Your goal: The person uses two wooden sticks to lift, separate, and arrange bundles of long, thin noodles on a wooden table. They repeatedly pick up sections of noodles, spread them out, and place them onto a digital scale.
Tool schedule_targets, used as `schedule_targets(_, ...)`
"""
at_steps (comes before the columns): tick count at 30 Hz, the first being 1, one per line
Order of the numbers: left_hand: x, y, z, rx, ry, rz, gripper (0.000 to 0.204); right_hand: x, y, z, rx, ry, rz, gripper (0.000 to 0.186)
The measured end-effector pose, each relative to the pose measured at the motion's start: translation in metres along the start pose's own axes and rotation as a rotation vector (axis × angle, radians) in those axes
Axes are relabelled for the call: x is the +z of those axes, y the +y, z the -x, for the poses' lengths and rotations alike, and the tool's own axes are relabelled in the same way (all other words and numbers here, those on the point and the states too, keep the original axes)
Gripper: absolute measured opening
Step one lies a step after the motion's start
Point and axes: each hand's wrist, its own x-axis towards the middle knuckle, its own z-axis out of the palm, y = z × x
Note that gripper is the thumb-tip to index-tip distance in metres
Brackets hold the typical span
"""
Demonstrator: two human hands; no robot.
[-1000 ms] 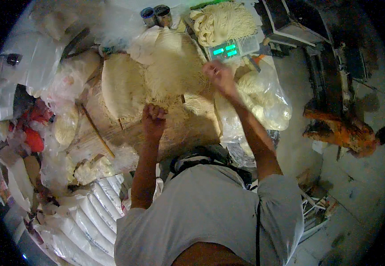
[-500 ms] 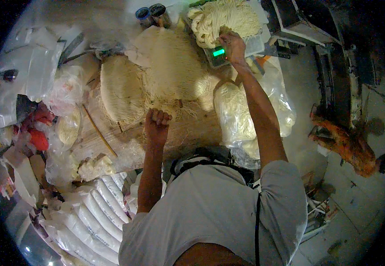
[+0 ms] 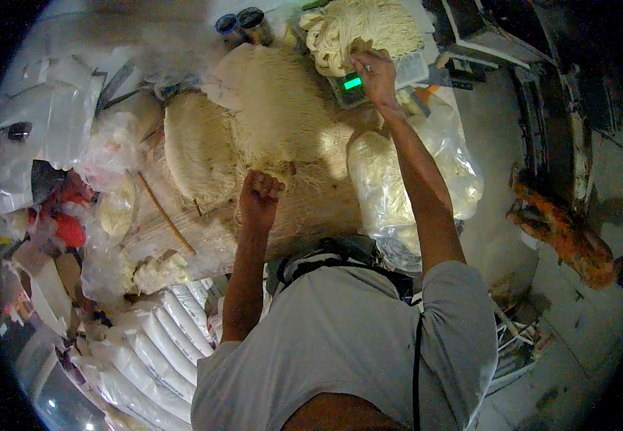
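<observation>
At the far right of the table, a heap of pale fresh noodles (image 3: 358, 30) fills a clear plastic tray (image 3: 413, 70) on a scale with a lit green display (image 3: 353, 83). My right hand (image 3: 376, 72) reaches over the display, its fingers closed on noodles at the heap's near edge. Closed into a fist, my left hand (image 3: 262, 188) is just in front of a wide sheet of cut noodles (image 3: 272, 108); whatever it may hold is hidden. Left of that sheet lies a smaller batch of cut noodles (image 3: 198, 147).
Clear bags of noodles (image 3: 376, 183) stand beside my right forearm. A thin wooden stick (image 3: 165, 212) lies on the wooden table (image 3: 318, 212). Two dark cans (image 3: 255, 27) are at the back. White filled sacks (image 3: 157, 345) lie at lower left; a reddish-brown dog (image 3: 566, 237) is on the floor at right.
My left hand has shifted slightly right and turned, still closed. My right hand stays at the noodle heap with a small shift. The view has moved a little.
</observation>
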Motion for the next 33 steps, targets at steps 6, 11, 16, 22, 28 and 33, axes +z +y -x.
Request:
schedule_targets(6, -0.012, -0.011, 0.002, 0.01, 0.034, -0.1, 0.026, -0.027, -0.042, 0.008, -0.223, -0.009, -0.096, 0.017)
schedule_targets(11, 0.015, -0.031, -0.001, -0.064, 0.122, -0.151, 0.027, -0.03, -0.134, 0.087, -0.386, -0.332, -0.153, 0.015)
schedule_targets(16, 0.019, -0.044, -0.013, -0.093, 0.01, 0.092, 0.023, -0.05, -0.216, 0.129, -0.386, -0.487, -0.343, 0.023)
schedule_targets(22, 0.014, -0.031, -0.003, -0.032, -0.069, 0.28, 0.022, -0.048, -0.216, 0.138, 0.2, -0.496, -0.68, 0.027)
schedule_targets(28, 0.06, -0.008, 0.015, 0.168, -0.036, 0.134, 0.023, -0.032, -0.221, 0.12, 0.379, -1.026, -0.887, 0.041)
schedule_targets(33, 0.044, 0.007, 0.001, 0.239, -0.09, 0.234, 0.026, -0.024, -0.19, 0.104, 0.145, -1.172, -0.649, 0.048)
